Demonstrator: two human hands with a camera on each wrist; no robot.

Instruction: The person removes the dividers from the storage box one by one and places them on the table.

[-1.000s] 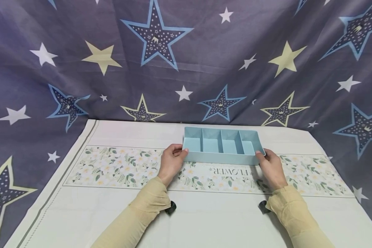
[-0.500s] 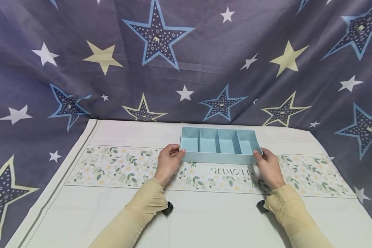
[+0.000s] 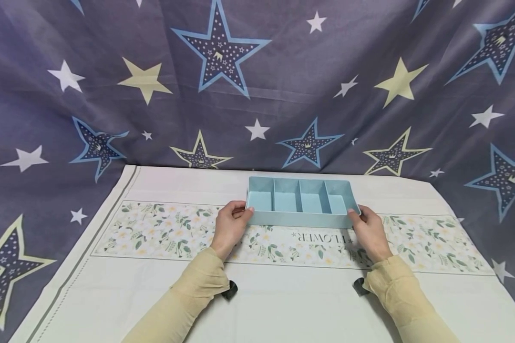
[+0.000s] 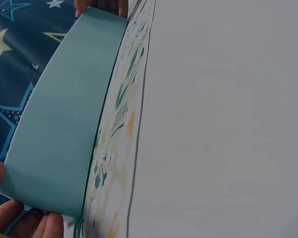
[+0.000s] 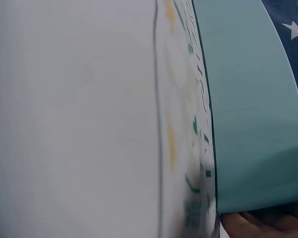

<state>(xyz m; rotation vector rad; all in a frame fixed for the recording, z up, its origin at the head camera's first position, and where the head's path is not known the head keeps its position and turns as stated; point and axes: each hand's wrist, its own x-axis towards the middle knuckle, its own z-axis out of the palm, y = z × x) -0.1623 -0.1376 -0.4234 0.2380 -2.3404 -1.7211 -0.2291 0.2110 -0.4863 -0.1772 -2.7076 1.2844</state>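
A light blue organizer box [image 3: 301, 219] with a row of several compartments stands at the far middle of the table, nothing in its compartments. At its left end, my left hand [image 3: 231, 225] grips the near corner, thumb at the rim and fingers along the outer end wall. My right hand [image 3: 370, 233] holds the right end the same way, its thumb over the near corner. Seen from the left wrist, the box's long front wall [image 4: 64, 114] runs between both hands. The right wrist view has this wall [image 5: 253, 109] too, with right fingers [image 5: 268, 223] at its end.
A white tablecloth [image 3: 292, 305] with a printed floral band [image 3: 163, 231] and the word FLOWER covers the table. Behind the far edge hangs a dark star-patterned curtain [image 3: 274, 105]. Black straps [image 3: 229, 290] show at the wrists below the sleeves.
The box has slid a little to the left along the cloth, with both hands moving along with it. Their hold on its ends looks the same.
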